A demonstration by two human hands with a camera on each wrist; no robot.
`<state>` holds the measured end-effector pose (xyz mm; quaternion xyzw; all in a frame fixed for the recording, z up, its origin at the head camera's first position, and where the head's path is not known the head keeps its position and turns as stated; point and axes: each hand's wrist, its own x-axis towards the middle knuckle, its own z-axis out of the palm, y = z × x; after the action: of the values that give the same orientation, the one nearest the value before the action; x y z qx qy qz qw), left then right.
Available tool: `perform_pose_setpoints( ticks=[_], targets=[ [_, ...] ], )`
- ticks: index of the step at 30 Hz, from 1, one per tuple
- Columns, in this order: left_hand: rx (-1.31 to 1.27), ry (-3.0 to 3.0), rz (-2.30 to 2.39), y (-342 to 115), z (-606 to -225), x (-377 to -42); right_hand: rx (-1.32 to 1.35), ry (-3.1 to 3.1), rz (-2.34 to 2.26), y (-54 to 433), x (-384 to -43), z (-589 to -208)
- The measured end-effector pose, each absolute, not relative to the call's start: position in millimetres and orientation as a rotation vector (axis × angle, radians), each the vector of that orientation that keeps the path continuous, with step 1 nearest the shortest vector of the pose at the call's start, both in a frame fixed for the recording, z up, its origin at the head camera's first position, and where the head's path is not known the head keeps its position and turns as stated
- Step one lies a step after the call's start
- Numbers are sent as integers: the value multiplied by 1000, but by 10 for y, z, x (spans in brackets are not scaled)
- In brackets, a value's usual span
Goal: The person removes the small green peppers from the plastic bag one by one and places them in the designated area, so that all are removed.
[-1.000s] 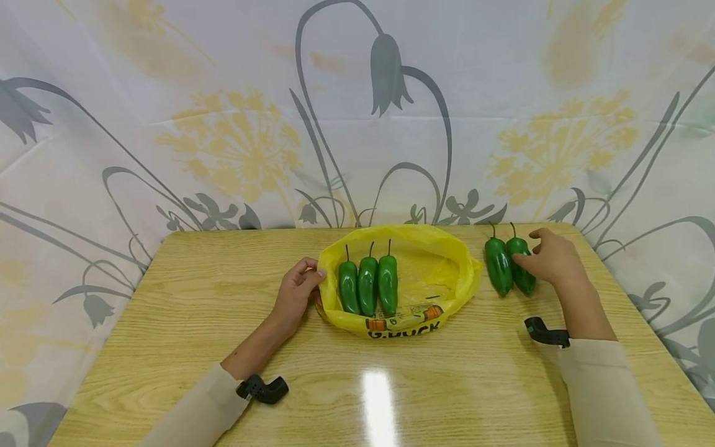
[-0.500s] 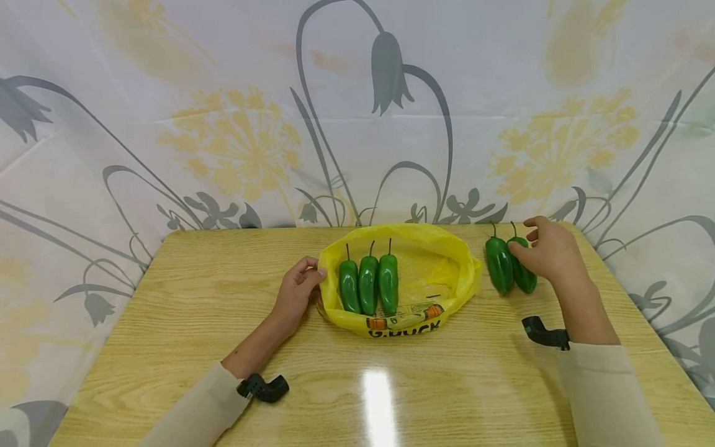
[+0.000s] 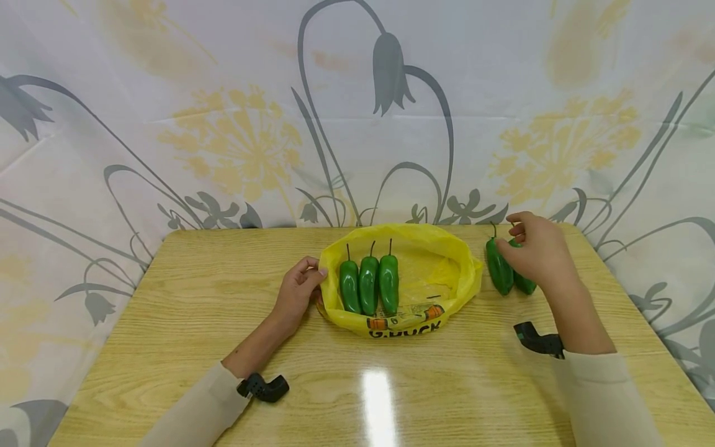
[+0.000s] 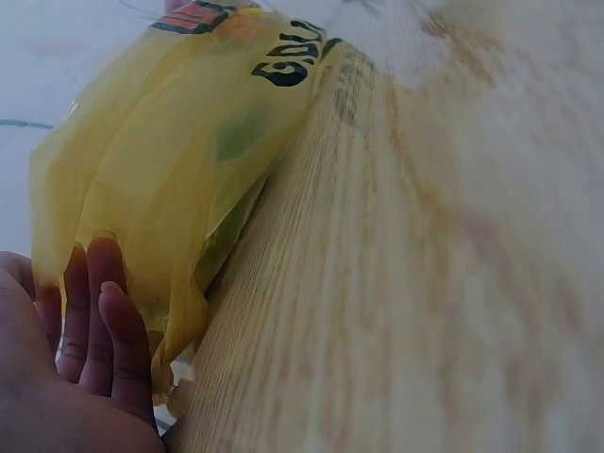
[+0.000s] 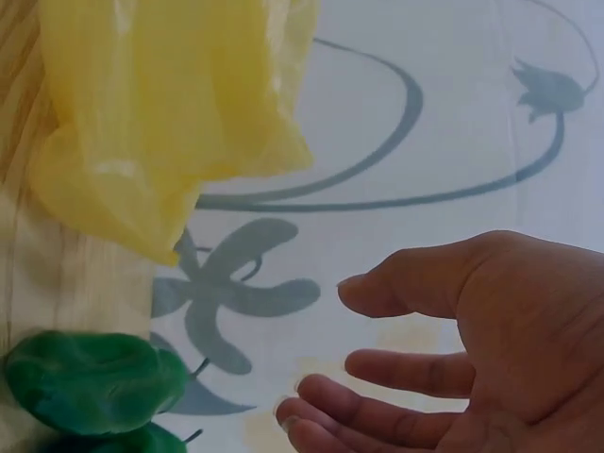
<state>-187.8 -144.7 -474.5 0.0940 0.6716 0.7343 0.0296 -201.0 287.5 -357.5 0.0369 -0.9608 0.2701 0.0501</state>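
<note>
Fingers (image 5: 411, 373) loosely parted and empty on my right hand (image 3: 539, 251); on the pale wood-grain table (image 3: 195, 298), my left hand (image 3: 294, 290) pinches the open yellow plastic bag (image 3: 469, 282): three glossy green elongated peppers (image 3: 368, 285) inside, done, I'd judge; two matching peppers (image 3: 499, 267) beside it, remaining

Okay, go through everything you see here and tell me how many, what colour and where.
Yellow bag: one, yellow, open on the table
Bagged peppers: three, green, side by side in the bag's left part
Loose peppers: two, green, right of the bag
Table: one, light wood, underneath
Backdrop: one, pale with grey and yellow plants, behind
Wrist cameras: two, black, one per wrist
Sleeves: two, beige, forearms
Left hand: one, bare, holding the bag's left rim
Right hand: one, bare, above the loose peppers
</note>
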Motion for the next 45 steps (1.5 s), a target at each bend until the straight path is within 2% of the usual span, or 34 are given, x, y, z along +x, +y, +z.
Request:
perform_pose_setpoints(
  ticks=[23, 45],
  targets=[
    [271, 2059, 2276, -1436, -4744, -1869, 288, -2830, 852, 2392, -1860, -3540],
    [266, 2078, 2262, -1435, -4760, -1887, 451, -2759, 828, 2065, -1792, -3686]
  ],
)
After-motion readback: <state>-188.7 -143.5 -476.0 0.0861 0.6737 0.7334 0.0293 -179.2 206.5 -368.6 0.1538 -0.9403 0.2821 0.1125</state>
